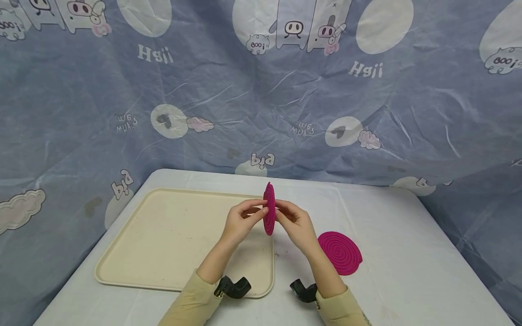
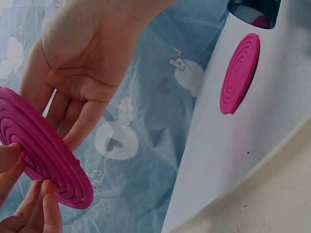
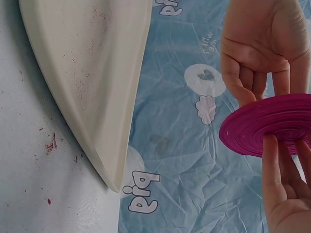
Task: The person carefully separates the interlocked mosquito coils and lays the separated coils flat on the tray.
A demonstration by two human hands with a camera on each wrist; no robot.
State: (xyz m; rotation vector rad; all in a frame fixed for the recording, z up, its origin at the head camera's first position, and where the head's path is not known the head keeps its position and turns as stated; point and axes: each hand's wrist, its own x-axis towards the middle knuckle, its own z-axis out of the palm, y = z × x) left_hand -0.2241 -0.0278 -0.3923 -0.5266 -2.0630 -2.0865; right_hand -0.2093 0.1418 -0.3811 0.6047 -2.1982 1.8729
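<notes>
The grip is two-handed, fingers bent and slightly parted: the left hand (image 1: 240, 222) sets its tips on the nine o'clock face of a pink spiral disc (image 1: 269, 213), the right hand (image 1: 295, 226) on its three o'clock face, so it stands on edge between them. Left to right from that disc, seen in the head view, a cream tray (image 1: 163, 240) lies toward eight o'clock, its near corner at six; a second disc (image 1: 340, 253) lies flat on the counter (image 1: 416, 258) at four. The coil looks soft, so light, equal pressure from both sides, tips spread across several rings, should keep it from buckling or unwinding.
</notes>
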